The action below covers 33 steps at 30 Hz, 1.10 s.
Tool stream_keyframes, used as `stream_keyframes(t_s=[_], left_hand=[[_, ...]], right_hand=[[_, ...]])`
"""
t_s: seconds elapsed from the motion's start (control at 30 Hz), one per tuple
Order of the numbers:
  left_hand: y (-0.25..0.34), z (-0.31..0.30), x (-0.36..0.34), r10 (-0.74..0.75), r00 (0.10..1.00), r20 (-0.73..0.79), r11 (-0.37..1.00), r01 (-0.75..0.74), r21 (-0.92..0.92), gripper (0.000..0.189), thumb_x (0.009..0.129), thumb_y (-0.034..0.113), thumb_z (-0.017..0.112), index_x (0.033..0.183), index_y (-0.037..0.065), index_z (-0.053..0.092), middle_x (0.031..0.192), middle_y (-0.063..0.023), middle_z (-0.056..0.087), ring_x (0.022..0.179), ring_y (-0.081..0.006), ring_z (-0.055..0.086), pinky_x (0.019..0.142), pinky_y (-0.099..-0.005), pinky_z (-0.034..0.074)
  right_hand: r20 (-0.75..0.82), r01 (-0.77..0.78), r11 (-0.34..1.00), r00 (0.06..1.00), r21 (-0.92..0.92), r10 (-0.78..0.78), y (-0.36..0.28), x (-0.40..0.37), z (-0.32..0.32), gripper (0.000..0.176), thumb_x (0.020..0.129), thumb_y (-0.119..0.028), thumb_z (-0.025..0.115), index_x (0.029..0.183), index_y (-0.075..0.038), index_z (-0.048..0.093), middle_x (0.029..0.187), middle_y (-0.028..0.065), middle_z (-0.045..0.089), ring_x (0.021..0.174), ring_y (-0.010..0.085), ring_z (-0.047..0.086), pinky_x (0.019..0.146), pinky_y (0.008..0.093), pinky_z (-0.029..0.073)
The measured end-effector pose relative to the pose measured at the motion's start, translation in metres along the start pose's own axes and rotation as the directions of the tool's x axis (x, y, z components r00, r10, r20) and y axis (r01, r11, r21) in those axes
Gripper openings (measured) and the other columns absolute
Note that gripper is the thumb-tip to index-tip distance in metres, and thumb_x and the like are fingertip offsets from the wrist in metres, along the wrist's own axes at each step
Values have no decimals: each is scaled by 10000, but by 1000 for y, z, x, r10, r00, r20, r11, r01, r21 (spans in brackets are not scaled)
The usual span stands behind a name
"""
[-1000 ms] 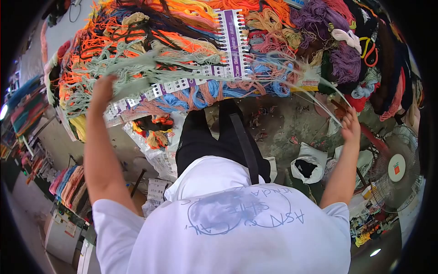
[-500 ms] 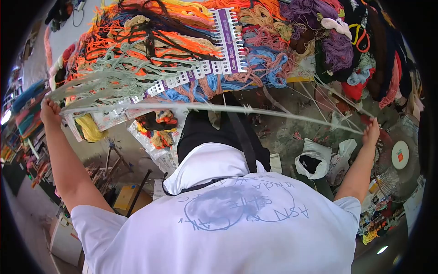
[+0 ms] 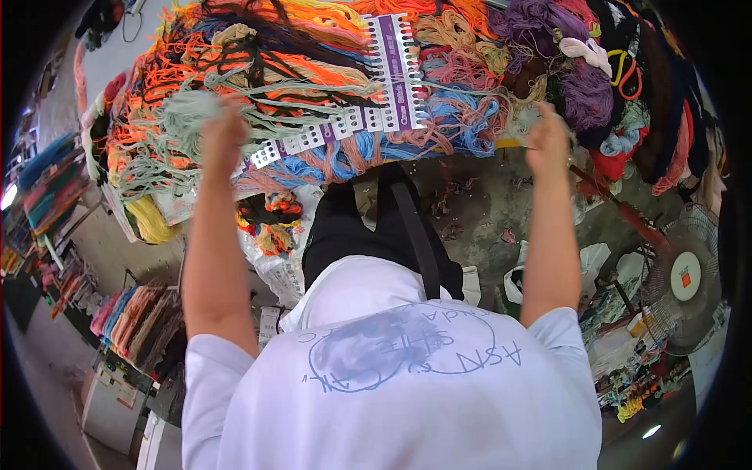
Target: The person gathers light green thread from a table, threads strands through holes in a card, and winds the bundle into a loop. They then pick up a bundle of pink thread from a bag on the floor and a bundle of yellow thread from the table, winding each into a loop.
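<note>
My left hand (image 3: 225,137), blurred by motion, is closed over the pile, with a pale grey-green thread bundle (image 3: 186,116) at its fingers. My right hand (image 3: 548,139) is raised near the table's front right edge. Its fingers are curled around pale thread (image 3: 523,123), smeared by motion. Beneath the left hand, more grey-green strands run across orange and black threads (image 3: 290,66) to a white and purple punched thread card (image 3: 395,74) printed "Cross Stitch". A row of smaller punched cards (image 3: 305,139) slants along the front, above blue and pink threads (image 3: 352,153).
Purple yarn (image 3: 583,94) and dark skeins with orange and yellow scissor-like handles (image 3: 623,69) lie at the right. A fan (image 3: 685,270) stands at the far right. A white sack (image 3: 515,282) is on the floor, and a yellow skein (image 3: 149,219) hangs front left.
Both hands have come inward and up from wide apart. The pale strand that was stretched between them no longer spans the front; pale thread is now bunched at the left hand.
</note>
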<state>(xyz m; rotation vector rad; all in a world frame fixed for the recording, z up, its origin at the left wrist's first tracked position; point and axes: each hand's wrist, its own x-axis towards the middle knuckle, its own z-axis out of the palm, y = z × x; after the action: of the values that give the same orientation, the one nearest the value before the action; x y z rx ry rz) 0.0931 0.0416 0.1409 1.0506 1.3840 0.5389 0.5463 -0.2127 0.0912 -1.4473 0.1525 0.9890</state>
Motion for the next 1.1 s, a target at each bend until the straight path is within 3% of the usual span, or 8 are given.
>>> stream_keyframes(t_s=[0.17, 0.33, 0.6, 0.7, 0.77, 0.8, 0.97, 1.1], left_hand=[[-46, 124, -2, 89, 959, 268, 741, -244, 626, 351, 804, 235, 625, 1141, 147, 579, 634, -84, 554, 569, -205, 549, 544, -343, 432], [-71, 154, 18, 198, 956, 217, 489, -288, 823, 269, 802, 288, 585, 773, 24, 629, 775, -198, 613, 753, -372, 592, 671, -460, 457], [-74, 147, 29, 244, 959, 146, 628, -271, 729, 250, 816, 256, 578, 926, 33, 604, 844, -216, 619, 808, -387, 589, 705, -445, 462], [-69, 144, 32, 247, 963, 112, 617, -245, 747, 272, 808, 238, 601, 974, 22, 594, 863, -225, 620, 844, -388, 590, 727, -419, 465], [-72, 141, 33, 225, 965, 132, 675, -252, 693, 269, 804, 227, 609, 977, 22, 596, 873, -217, 624, 857, -386, 588, 735, -404, 465], [-74, 139, 34, 246, 957, 153, 685, -283, 671, 265, 800, 221, 620, 980, 27, 602, 873, -198, 633, 846, -371, 599, 729, -384, 468], [-68, 134, 33, 292, 927, 237, 753, -375, 541, 240, 790, 182, 649, 965, 22, 619, 836, -140, 652, 776, -248, 632, 704, -325, 468], [-54, 128, 26, 248, 937, 247, 775, -345, 529, 233, 780, 187, 646, 949, 29, 620, 833, -159, 644, 782, -290, 615, 693, -356, 471]], right_hand=[[455, 391, 612, 889, -687, -56, 81, -16, 137, 283, 781, -192, 638, 1056, -121, 638, 739, 43, 609, 622, 138, 547, 572, 273, 432], [572, 568, 117, 820, -815, 1, 120, -12, 184, 202, 762, -273, 622, 878, -108, 599, 790, 150, 633, 779, 324, 615, 660, 437, 477], [649, 647, 233, 757, -726, -77, 129, -14, 172, 153, 758, -194, 623, 806, -55, 580, 640, 109, 587, 595, 277, 595, 542, 384, 442], [601, 487, 659, 796, -573, -66, 110, -21, 149, 87, 785, -128, 620, 786, -62, 564, 618, -22, 485, 477, 82, 439, 449, 263, 367], [287, -140, 969, 938, -202, 195, 82, -31, 135, 87, 836, -142, 597, 796, -79, 551, 569, -61, 421, 419, 36, 334, 386, 201, 265], [262, -121, 985, 953, -126, 150, 72, -27, 123, 96, 854, -147, 585, 796, -84, 541, 555, -76, 388, 410, 23, 298, 374, 187, 224], [314, 107, 937, 949, -334, 4, 83, -27, 156, 284, 850, -202, 606, 1092, -57, 578, 582, -61, 409, 493, 37, 373, 451, 187, 283], [590, 515, 467, 807, -719, 17, 129, -14, 185, 340, 795, -328, 632, 965, -33, 622, 675, 72, 569, 632, 151, 525, 587, 305, 422]])
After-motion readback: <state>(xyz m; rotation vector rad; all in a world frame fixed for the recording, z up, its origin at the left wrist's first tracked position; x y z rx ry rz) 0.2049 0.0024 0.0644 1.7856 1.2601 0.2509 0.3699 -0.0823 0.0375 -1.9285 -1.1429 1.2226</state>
